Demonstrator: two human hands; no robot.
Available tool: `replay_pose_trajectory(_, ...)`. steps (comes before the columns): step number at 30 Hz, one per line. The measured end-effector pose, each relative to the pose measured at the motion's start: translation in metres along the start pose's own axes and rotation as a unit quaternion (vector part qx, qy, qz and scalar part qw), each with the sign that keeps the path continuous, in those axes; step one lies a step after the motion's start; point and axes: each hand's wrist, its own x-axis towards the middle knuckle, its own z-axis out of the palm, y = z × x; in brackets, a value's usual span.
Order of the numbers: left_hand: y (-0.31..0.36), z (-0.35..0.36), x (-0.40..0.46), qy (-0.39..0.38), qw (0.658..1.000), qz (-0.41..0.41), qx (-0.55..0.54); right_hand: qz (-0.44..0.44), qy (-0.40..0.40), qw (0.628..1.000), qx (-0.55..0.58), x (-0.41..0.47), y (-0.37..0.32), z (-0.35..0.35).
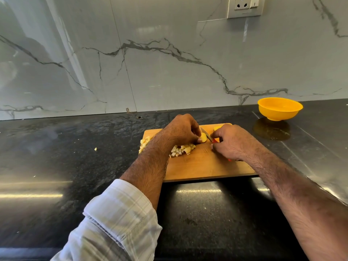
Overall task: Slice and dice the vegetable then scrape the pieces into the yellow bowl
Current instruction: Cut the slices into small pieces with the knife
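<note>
On the board point(203, 166), left hand point(180, 131) pinches the potato point(203, 137); right hand point(232, 142) grips the knife point(207, 135), mid-slice. Next: steady downward cuts, then dicing; bowl point(280, 108) waits.

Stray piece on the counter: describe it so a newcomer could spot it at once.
Start at the wooden board on the dark counter. Look left, past the board's edge and the diced heap. There lies the stray piece, pale and alone on bare counter, apart from everything on the board.
</note>
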Motion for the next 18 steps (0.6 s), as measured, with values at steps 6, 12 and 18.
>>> replay_pose_trajectory(6,-0.002,-0.003,0.0,-0.006,1.0,0.003,0.01,-0.007,0.023,1.0,-0.019,0.0,-0.008,0.0)
replay_pose_trajectory(12,-0.001,-0.003,0.002,-0.018,1.0,0.013,0.019,-0.004,0.022,0.998,-0.056,-0.008,-0.019,0.004)
replay_pose_trajectory(18,-0.002,-0.001,0.004,-0.019,0.999,0.017,0.02,-0.009,0.001,0.998,-0.055,-0.013,-0.029,0.005)
